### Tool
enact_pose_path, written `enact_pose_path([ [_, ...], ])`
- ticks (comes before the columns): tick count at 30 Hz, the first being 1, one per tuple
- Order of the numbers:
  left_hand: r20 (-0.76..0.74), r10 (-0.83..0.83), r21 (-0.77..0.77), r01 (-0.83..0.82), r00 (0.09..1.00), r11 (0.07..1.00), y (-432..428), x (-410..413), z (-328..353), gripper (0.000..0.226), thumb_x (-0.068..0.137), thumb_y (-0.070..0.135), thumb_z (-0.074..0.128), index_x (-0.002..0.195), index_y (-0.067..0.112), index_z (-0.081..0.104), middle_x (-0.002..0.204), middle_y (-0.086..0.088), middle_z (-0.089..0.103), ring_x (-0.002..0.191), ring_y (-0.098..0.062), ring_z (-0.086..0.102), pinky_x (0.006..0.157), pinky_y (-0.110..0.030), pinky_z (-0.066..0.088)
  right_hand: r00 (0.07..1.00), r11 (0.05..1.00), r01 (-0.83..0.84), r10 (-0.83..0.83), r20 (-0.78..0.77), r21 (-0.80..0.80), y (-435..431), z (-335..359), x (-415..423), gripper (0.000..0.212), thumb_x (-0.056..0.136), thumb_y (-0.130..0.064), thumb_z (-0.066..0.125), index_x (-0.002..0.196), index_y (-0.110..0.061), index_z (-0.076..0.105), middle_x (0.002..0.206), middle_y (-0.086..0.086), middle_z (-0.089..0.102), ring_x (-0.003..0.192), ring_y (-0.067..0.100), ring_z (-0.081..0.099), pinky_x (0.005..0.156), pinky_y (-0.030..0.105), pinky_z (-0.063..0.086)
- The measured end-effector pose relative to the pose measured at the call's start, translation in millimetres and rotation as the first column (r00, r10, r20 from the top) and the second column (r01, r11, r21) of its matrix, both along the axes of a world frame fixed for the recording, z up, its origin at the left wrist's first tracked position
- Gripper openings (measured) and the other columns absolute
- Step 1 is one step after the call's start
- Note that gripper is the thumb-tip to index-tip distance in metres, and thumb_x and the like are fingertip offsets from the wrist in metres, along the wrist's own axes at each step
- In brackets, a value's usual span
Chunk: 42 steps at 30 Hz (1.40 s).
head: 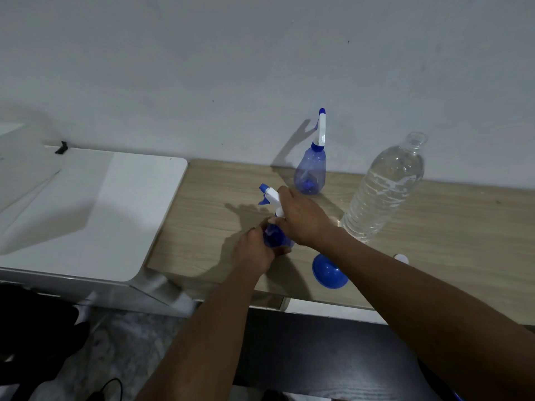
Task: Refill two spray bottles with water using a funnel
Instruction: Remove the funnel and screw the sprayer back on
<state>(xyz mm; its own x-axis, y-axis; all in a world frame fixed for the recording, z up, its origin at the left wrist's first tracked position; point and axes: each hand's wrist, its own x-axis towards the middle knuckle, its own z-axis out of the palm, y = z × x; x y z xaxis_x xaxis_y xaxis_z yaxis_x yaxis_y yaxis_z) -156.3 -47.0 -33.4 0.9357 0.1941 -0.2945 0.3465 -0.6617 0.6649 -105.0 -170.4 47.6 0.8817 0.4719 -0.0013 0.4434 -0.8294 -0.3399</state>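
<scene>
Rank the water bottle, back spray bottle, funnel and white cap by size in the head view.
1. Water bottle
2. Back spray bottle
3. Funnel, partly covered
4. White cap, mostly covered, so unsure

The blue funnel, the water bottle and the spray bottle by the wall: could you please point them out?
blue funnel point(330, 272), head view, on its wide bowl.
water bottle point(385, 192), head view, on its ribbed clear body.
spray bottle by the wall point(310, 172), head view, on its translucent blue body.

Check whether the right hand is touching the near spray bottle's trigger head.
Touching. Head view shows the right hand curled round the trigger head at its base; the left hand grips the near spray bottle.
</scene>
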Motion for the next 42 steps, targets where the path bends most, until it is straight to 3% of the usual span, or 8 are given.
enact_pose_path([
  [7,0.024,-0.032,0.022,0.031,0.999,0.999,-1,-3,5,0.066,0.068,0.054,0.085,0.125,0.034,0.057,0.104,0.007,0.068,0.093,-0.017,0.061,0.081,-0.031,0.046,1.0,0.994,0.0,-0.004,0.029,0.111,1,-11,-8,0.046,0.084,-0.018,0.067,0.122,-0.006,0.045,0.105,0.012,0.057,0.087,0.029,0.055,0.076,0.048,0.049],
  [13,-0.014,0.0,0.049,0.001,1.0,0.999,-2,-5,7,0.05,0.081,0.036,0.078,0.126,0.024,0.059,0.116,-0.002,0.069,0.104,-0.025,0.064,0.09,-0.037,0.051,0.982,0.992,0.082,-0.096,0.164,0.092,3,-20,-9,0.049,0.078,-0.034,0.073,0.112,-0.01,0.048,0.104,0.008,0.055,0.088,0.025,0.051,0.075,0.041,0.047],
  [16,0.037,-0.034,0.051,0.032,0.999,0.998,-3,-6,10,0.051,0.083,0.035,0.076,0.129,0.027,0.057,0.112,-0.003,0.069,0.104,-0.026,0.064,0.083,-0.032,0.044,0.991,0.989,0.065,-0.079,0.104,0.129,0,-18,-9,0.039,0.082,-0.021,0.066,0.114,-0.008,0.048,0.104,0.009,0.056,0.086,0.025,0.051,0.079,0.046,0.048],
  [22,-0.032,-0.006,0.021,0.006,0.999,1.0,-3,-7,13,0.054,0.078,0.042,0.08,0.124,0.023,0.059,0.113,-0.003,0.07,0.103,-0.026,0.064,0.09,-0.038,0.051,0.981,0.992,0.09,-0.104,0.166,0.09,0,-26,-9,0.051,0.078,-0.038,0.073,0.114,-0.012,0.047,0.105,0.006,0.054,0.089,0.023,0.051,0.078,0.038,0.043],
  [26,0.019,-0.03,0.02,0.03,0.999,0.999,-3,-7,14,0.058,0.077,0.043,0.079,0.129,0.029,0.057,0.113,0.0,0.07,0.104,-0.025,0.064,0.088,-0.036,0.049,0.995,0.986,0.067,-0.077,0.057,0.152,-1,-22,-8,0.042,0.084,-0.02,0.066,0.119,-0.011,0.044,0.108,0.007,0.056,0.09,0.024,0.053,0.082,0.04,0.044],
  [31,-0.013,-0.011,0.032,0.012,1.0,0.999,-3,-8,12,0.049,0.085,0.033,0.075,0.128,0.018,0.058,0.118,-0.005,0.067,0.109,-0.027,0.062,0.088,-0.033,0.045,0.982,0.987,0.103,-0.121,0.144,0.125,2,-25,-10,0.054,0.08,-0.042,0.071,0.118,-0.013,0.046,0.107,0.004,0.053,0.091,0.022,0.051,0.08,0.04,0.045],
  [35,0.042,-0.062,0.038,0.061,0.997,0.997,-2,-9,14,0.05,0.086,0.033,0.073,0.132,0.027,0.056,0.116,-0.004,0.068,0.108,-0.028,0.063,0.088,-0.034,0.046,0.992,0.981,0.086,-0.1,0.072,0.177,1,-23,-11,0.048,0.082,-0.021,0.064,0.125,-0.012,0.043,0.113,0.006,0.053,0.096,0.024,0.052,0.088,0.044,0.043],
  [42,0.025,-0.055,0.019,0.054,0.998,0.998,2,-6,8,0.062,0.075,0.047,0.082,0.129,0.033,0.056,0.111,0.001,0.07,0.101,-0.024,0.065,0.09,-0.039,0.053,0.985,0.976,0.12,-0.139,0.097,0.183,4,-28,-11,0.044,0.088,-0.025,0.066,0.122,-0.012,0.042,0.112,0.007,0.056,0.093,0.026,0.055,0.085,0.041,0.043],
])
